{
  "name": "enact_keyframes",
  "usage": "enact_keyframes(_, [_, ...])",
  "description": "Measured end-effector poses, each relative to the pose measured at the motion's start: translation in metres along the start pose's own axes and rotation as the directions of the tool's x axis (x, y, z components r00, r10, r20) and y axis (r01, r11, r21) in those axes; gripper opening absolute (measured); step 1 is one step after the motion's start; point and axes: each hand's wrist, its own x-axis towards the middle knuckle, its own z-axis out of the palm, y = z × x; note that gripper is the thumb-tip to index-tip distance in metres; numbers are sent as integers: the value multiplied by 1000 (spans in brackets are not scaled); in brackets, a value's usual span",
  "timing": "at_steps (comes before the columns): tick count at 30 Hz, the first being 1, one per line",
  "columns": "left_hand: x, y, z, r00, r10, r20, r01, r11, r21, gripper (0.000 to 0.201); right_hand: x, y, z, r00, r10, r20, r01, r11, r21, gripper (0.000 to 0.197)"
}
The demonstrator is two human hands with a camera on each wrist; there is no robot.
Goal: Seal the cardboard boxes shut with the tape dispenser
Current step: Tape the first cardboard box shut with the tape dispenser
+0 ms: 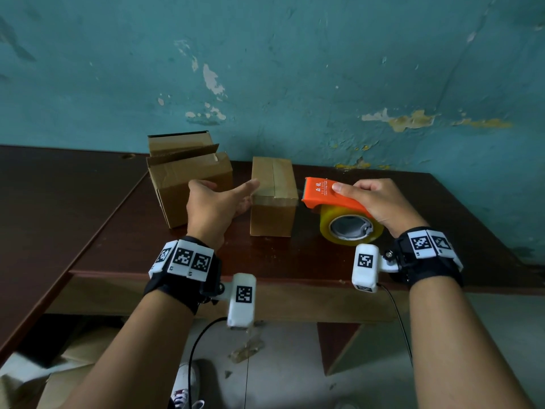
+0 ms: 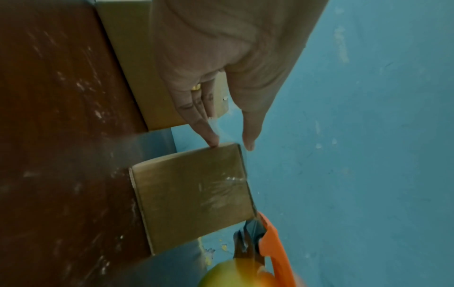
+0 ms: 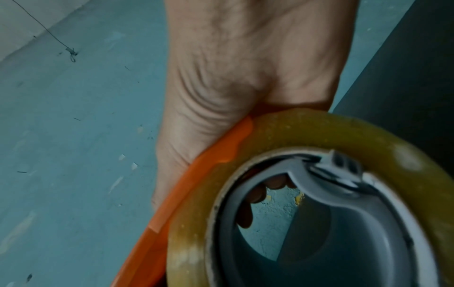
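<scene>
Dark reddish-brown wood fills most of what I see: one tabletop (image 1: 324,261), set against a peeling teal wall (image 1: 295,69) that rises beyond both hands.

I count three cardboard boxes. Two of them sit beyond and to the left of my left hand: the open-flapped box (image 1: 177,184) with loose flaps standing up, and behind it, against the wall, the rear box (image 1: 180,140), of which I only see the upper part. The third, the taped box (image 1: 272,199), stands between my two hands, closed, with clear tape running along its top seam and down its near face.

One tape dispenser (image 1: 330,196), orange with a serrated edge pointing toward the taped box, carries a single yellowish tape roll (image 1: 351,228) beneath it. It lies just to the right of that box, apart from it.

My left hand (image 1: 215,208) is spread with fingers straight. In the left wrist view one fingertip (image 2: 212,140) touches the corner of the taped box, and the thumb reaches over its top edge. My right hand (image 1: 374,202) is wrapped around the dispenser, thumb laid along the orange top, fingertips curling into the roll's core in the right wrist view.
</scene>
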Motion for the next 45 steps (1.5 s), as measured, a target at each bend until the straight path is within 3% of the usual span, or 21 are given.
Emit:
enact_keyframes(3, [0,-4,5,998,45,-37,-39,988,152,97,0,1,0,1000,4,1,-4,1000,-2,49])
enact_keyframes(11, [9,-4,4,1000,-27,9,22,948,317,100,0,3,-3,1000,16,18,-17,1000,25,49])
enact_keyframes(13, [11,-4,1,999,38,20,-43,897,439,105,-2,2,-5,999,22,38,-23,999,41,46])
enact_keyframes(15, [11,-5,1,972,232,33,-210,800,562,89,-3,3,-6,999,21,48,-23,999,49,46])
enact_keyframes(18, [6,-8,6,810,571,134,-522,597,610,55,-3,3,-6,999,20,42,-22,998,57,45])
enact_keyframes(20, [5,-11,11,675,697,240,-675,453,582,32,-3,3,-6,999,23,43,-26,998,63,44])
enact_keyframes(21, [6,-13,12,609,735,298,-739,391,548,22,-3,3,-5,999,24,46,-26,998,62,45])
enact_keyframes(23, [9,-17,14,497,761,417,-833,283,476,23,-3,3,-6,999,21,47,-24,998,59,46])
enact_keyframes(25, [8,-19,14,446,730,518,-871,220,440,30,-2,3,-6,999,13,47,-16,998,55,47])
enact_keyframes(27, [5,-19,15,447,712,541,-868,201,453,29,-1,3,-5,999,4,53,-7,999,45,51])
enact_keyframes(32, [-2,-17,17,485,762,428,-820,227,526,30,6,0,8,998,-3,68,1,1000,26,56])
enact_keyframes(36, [5,-18,11,504,780,371,-792,246,559,26,9,-2,22,995,-33,96,31,999,21,74])
enact_keyframes(41, [7,-24,8,520,794,314,-758,260,598,24,9,-9,29,994,-28,107,30,999,-18,65])
enact_keyframes(45, [3,-28,11,538,801,263,-743,302,598,27,6,-2,21,996,-18,85,14,999,48,65])
